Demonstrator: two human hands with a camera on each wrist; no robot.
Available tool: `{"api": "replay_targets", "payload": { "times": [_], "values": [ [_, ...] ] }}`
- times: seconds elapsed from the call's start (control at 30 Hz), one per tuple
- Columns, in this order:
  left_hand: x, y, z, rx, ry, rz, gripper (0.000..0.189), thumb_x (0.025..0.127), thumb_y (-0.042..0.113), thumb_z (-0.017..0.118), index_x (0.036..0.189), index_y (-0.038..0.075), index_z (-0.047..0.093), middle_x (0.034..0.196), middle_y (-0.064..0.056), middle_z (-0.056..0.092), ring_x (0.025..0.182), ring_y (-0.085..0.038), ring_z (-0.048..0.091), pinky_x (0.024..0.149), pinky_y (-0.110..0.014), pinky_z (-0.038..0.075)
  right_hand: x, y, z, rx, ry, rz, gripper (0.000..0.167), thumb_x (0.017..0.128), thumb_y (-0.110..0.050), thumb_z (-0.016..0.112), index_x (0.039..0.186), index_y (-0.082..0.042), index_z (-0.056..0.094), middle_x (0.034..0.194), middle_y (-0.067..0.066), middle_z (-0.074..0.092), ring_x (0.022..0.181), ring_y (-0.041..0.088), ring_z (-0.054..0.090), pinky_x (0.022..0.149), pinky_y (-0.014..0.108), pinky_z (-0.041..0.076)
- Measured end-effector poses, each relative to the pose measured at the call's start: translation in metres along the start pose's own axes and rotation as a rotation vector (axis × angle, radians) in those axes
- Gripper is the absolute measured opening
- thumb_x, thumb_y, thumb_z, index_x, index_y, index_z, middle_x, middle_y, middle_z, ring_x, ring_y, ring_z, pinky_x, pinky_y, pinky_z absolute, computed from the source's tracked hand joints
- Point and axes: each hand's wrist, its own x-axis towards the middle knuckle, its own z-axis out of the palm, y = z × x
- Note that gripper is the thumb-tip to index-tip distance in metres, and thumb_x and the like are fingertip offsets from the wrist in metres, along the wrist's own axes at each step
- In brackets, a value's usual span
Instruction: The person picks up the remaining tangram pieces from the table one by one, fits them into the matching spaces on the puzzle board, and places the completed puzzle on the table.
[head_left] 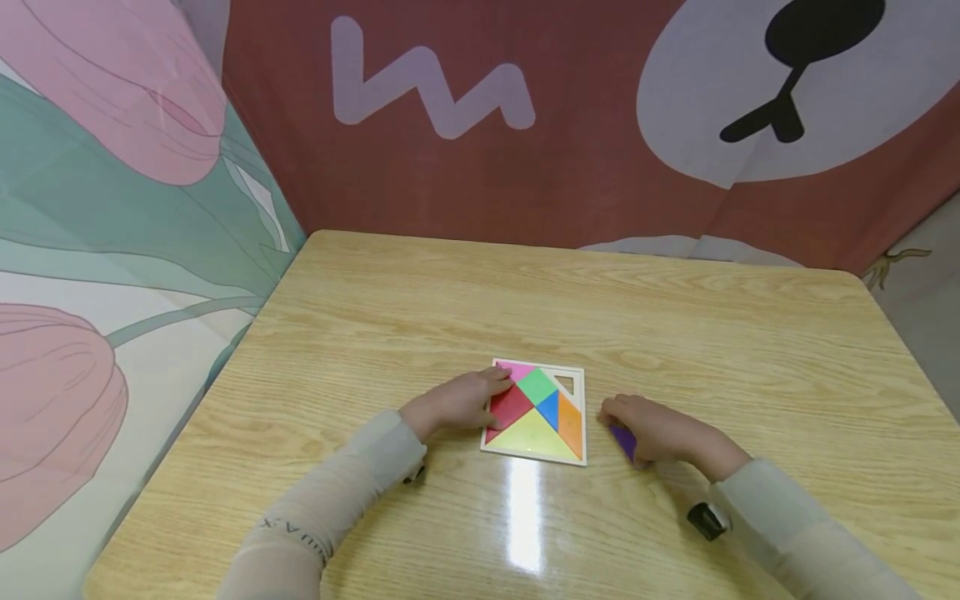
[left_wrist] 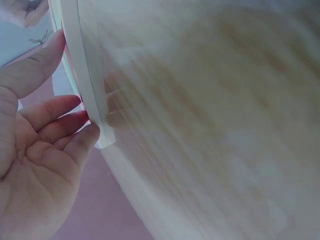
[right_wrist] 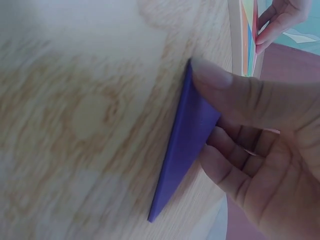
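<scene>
A square tangram tray [head_left: 510,454] lies on the table with pink, green, red, yellow, blue and orange pieces in it. At its upper right corner, a small triangular gap shows the wood below. My left hand [head_left: 462,402] rests on the tray's left side, fingertips by the pink piece [head_left: 513,369] and thumb over the red triangle [head_left: 510,410]. In the left wrist view its fingertips touch along the pale rim [left_wrist: 85,65]. Right of the tray, my right hand [head_left: 651,427] pinches a purple tangram triangle [right_wrist: 187,137] by its edges, close over the tabletop.
The wooden table [head_left: 420,292] stretches out around the tray, with a glare streak [head_left: 525,517] in front of it. Behind the table hangs a red-brown printed cloth [head_left: 570,183]; a flowered one [head_left: 150,250] hangs at the left. A black wrist device [head_left: 707,521] sits under the right sleeve.
</scene>
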Motion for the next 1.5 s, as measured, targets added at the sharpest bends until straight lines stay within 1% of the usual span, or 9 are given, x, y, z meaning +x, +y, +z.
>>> {"api": "replay_targets", "payload": {
  "times": [0.1, 0.23, 0.53, 0.77, 0.97, 1.07, 1.23, 1.37, 1.5],
  "values": [
    [0.0, 0.0, 0.001, -0.002, 0.004, 0.002, 0.062, 0.077, 0.021, 0.064, 0.129, -0.001, 0.038, 0.135, -0.012, 0.031, 0.125, -0.021, 0.025, 0.1, -0.027, 0.023, 0.001, 0.001, 0.001, 0.029, 0.002, 0.02, 0.053, 0.044, 0.015, 0.068, 0.084, -0.011, 0.044, 0.077, -0.002, 0.042, 0.07, 0.014, 0.039, 0.058, 0.026, 0.036],
    [-0.001, 0.0, 0.002, -0.01, 0.005, 0.003, 0.062, 0.077, 0.02, 0.064, 0.128, -0.001, 0.038, 0.135, -0.012, 0.031, 0.125, -0.021, 0.025, 0.1, -0.027, 0.023, 0.001, 0.002, 0.001, 0.077, 0.0, 0.039, 0.05, 0.049, 0.014, 0.069, 0.081, -0.011, 0.041, 0.072, 0.0, 0.041, 0.066, 0.014, 0.04, 0.054, 0.024, 0.036],
    [0.0, -0.001, 0.002, -0.007, 0.003, 0.003, 0.061, 0.077, 0.02, 0.064, 0.128, -0.001, 0.038, 0.135, -0.013, 0.031, 0.125, -0.022, 0.025, 0.1, -0.027, 0.023, -0.001, 0.013, -0.003, 0.254, -0.021, -0.006, 0.035, 0.063, 0.01, 0.064, 0.079, -0.008, 0.039, 0.07, 0.0, 0.045, 0.066, 0.013, 0.044, 0.053, 0.022, 0.041],
    [0.0, 0.0, 0.0, -0.003, 0.002, -0.007, 0.062, 0.077, 0.022, 0.064, 0.128, -0.001, 0.038, 0.136, -0.012, 0.03, 0.125, -0.021, 0.024, 0.1, -0.027, 0.022, -0.001, 0.024, -0.007, 0.359, -0.005, 0.002, 0.034, 0.063, 0.007, 0.066, 0.076, -0.005, 0.038, 0.067, 0.002, 0.042, 0.062, 0.013, 0.041, 0.052, 0.022, 0.038],
    [0.001, 0.0, -0.001, -0.006, 0.007, 0.001, 0.062, 0.077, 0.021, 0.064, 0.128, -0.002, 0.038, 0.135, -0.013, 0.031, 0.125, -0.022, 0.025, 0.1, -0.027, 0.022, -0.001, 0.03, -0.007, 0.468, 0.017, -0.009, 0.03, 0.067, 0.004, 0.067, 0.08, -0.003, 0.04, 0.069, 0.003, 0.042, 0.062, 0.013, 0.042, 0.052, 0.021, 0.038],
    [0.001, 0.0, -0.001, -0.01, 0.009, 0.003, 0.062, 0.077, 0.021, 0.064, 0.128, -0.002, 0.038, 0.135, -0.013, 0.031, 0.125, -0.022, 0.025, 0.1, -0.027, 0.022, 0.001, 0.032, -0.006, 0.494, 0.033, -0.019, 0.027, 0.068, 0.002, 0.066, 0.084, -0.001, 0.044, 0.071, 0.004, 0.042, 0.064, 0.012, 0.042, 0.053, 0.021, 0.038],
    [0.001, 0.0, -0.001, -0.015, 0.01, 0.005, 0.062, 0.077, 0.021, 0.065, 0.128, -0.002, 0.039, 0.135, -0.013, 0.031, 0.125, -0.021, 0.025, 0.1, -0.027, 0.022, 0.002, 0.03, -0.007, 0.501, 0.065, -0.029, 0.022, 0.071, -0.002, 0.065, 0.09, 0.001, 0.054, 0.075, 0.004, 0.05, 0.066, 0.01, 0.043, 0.056, 0.021, 0.04],
    [0.001, -0.001, 0.0, -0.004, 0.003, 0.0, 0.063, 0.077, 0.022, 0.064, 0.128, -0.002, 0.038, 0.135, -0.013, 0.031, 0.125, -0.021, 0.025, 0.1, -0.027, 0.022, 0.001, 0.027, -0.008, 0.481, 0.081, -0.005, 0.018, 0.073, -0.006, 0.065, 0.089, -0.001, 0.059, 0.075, 0.002, 0.053, 0.064, 0.009, 0.043, 0.056, 0.021, 0.039],
    [0.002, -0.002, 0.002, 0.003, 0.002, 0.0, 0.063, 0.077, 0.023, 0.064, 0.129, -0.001, 0.038, 0.135, -0.012, 0.031, 0.125, -0.021, 0.025, 0.1, -0.026, 0.022, 0.002, 0.025, -0.009, 0.471, 0.118, 0.022, 0.017, 0.072, -0.007, 0.066, 0.086, -0.001, 0.059, 0.075, 0.002, 0.054, 0.064, 0.01, 0.043, 0.056, 0.021, 0.038]
  ]
}}
